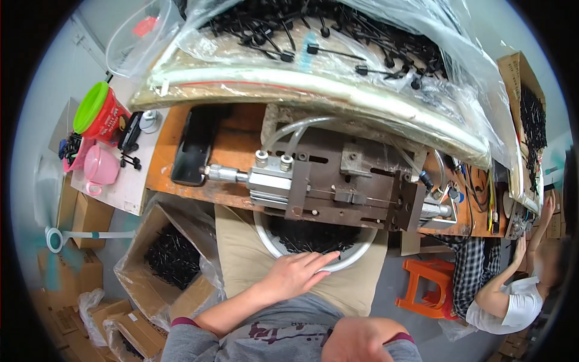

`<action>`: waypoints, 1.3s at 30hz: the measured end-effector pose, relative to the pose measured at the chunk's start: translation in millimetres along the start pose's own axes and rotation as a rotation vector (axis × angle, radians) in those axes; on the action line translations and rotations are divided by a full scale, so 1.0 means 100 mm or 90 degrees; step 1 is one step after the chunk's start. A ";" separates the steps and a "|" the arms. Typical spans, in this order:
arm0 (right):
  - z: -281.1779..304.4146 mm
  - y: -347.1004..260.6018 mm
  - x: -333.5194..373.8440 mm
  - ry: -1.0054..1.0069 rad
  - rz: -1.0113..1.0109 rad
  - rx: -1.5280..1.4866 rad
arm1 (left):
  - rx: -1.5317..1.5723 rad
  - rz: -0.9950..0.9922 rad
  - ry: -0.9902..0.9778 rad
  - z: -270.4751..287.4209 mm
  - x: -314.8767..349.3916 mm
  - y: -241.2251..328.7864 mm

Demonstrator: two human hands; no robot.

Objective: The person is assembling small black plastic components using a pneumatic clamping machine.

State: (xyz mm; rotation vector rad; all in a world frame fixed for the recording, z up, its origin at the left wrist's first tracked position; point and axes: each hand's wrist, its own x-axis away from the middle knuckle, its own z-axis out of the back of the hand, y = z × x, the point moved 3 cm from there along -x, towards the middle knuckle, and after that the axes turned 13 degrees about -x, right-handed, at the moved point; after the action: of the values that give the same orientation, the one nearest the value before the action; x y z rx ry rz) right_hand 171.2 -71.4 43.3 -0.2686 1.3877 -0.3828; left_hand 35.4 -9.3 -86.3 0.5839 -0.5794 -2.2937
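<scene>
My left hand [297,274] lies palm down over the near rim of a white basin [260,232] in my lap. Its fingers are stretched out and I see nothing gripped in them. Many small black plastic parts [310,235] fill the basin. My right hand [359,341] is raised close in front of my chest, near the lower edge; its fingers are foreshortened and blurred. Just beyond the basin, a metal clamping fixture [344,193] with a pneumatic cylinder [270,187] and clear air hoses is mounted on the wooden bench [163,163].
Above the fixture, a plastic-lined tray [313,87] holds black long-stemmed parts. A black phone [194,145] lies left of the fixture. A lined carton [136,265] of black parts stands at left. On the right are an orange stool [425,283] and another person [506,304] with raised hands.
</scene>
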 end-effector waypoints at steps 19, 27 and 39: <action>1.40 2.49 -1.95 -0.454 -0.326 0.539 | 0.002 -0.007 -0.011 -0.10 0.14 -0.13; 1.22 2.98 -2.16 -0.507 -0.613 0.502 | 0.000 -0.012 -0.059 -0.13 0.14 -0.15; 1.03 2.93 -2.17 -0.553 -0.592 0.310 | 0.010 -0.016 -0.047 -0.17 0.20 -0.15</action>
State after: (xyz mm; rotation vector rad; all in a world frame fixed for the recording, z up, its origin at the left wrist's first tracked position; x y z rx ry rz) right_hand 274.2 281.1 137.8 -0.5829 0.2194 -1.1842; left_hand 23.9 -17.7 -113.2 0.5192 -0.6282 -2.3445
